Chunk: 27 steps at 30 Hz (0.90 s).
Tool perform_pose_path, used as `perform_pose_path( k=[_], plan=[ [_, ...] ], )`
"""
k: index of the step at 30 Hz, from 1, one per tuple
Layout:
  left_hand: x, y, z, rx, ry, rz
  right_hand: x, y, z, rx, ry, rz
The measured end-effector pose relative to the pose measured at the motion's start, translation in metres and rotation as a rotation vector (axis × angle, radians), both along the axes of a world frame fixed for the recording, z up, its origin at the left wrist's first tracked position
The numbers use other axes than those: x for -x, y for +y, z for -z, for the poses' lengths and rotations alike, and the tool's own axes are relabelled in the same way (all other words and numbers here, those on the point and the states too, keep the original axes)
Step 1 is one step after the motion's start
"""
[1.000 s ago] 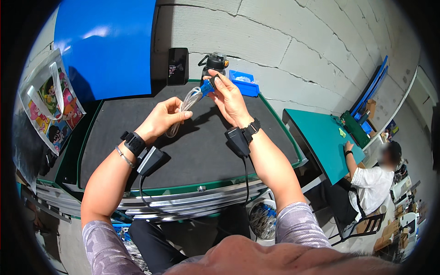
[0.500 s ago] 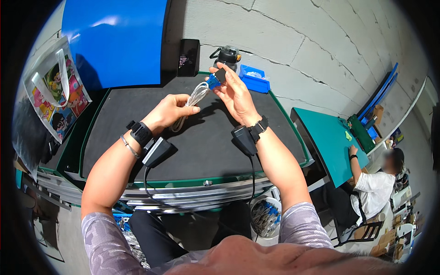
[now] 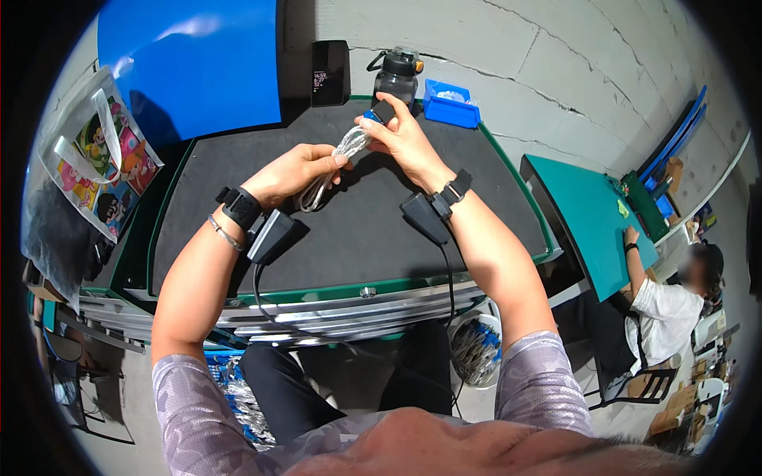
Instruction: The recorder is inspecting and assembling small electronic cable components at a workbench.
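Black-topped table (image 3: 357,238) lay below both hands. Left hand (image 3: 298,170) closed around the coiled cable (image 3: 333,163); right hand (image 3: 401,139) pinched its plug at 12 o'clock. Cable judged light, limp; best held at the plug.

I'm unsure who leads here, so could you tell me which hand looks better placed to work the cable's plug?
Probably the right hand: its fingertips already pinch the plug, while the left hand grips the cable.
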State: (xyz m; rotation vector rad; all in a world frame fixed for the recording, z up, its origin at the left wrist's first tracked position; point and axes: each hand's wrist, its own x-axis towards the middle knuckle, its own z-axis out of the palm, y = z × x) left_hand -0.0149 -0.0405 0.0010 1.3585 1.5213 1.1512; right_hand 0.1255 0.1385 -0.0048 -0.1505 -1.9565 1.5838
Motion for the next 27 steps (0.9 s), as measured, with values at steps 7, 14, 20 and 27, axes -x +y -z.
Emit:
perform_pose_path(
  k=[7, 14, 20, 27],
  plan=[
    [0.006, -0.001, 0.000, 0.158, 0.231, -0.043, 0.015, 0.021, 0.024, -0.342, -0.359, 0.206],
    [0.001, 0.009, 0.005, 0.244, 0.195, -0.166, 0.019, 0.035, 0.031, -0.434, -0.332, 0.459],
    [-0.051, -0.034, -0.026, 0.209, 0.562, -0.371, 0.024, 0.053, 0.040, -0.599, -0.432, 0.478],
    [-0.132, -0.306, -0.012, -0.305, 0.345, -0.839, 0.038, 0.069, 0.044, -0.696, -0.339, 0.396]
  ],
)
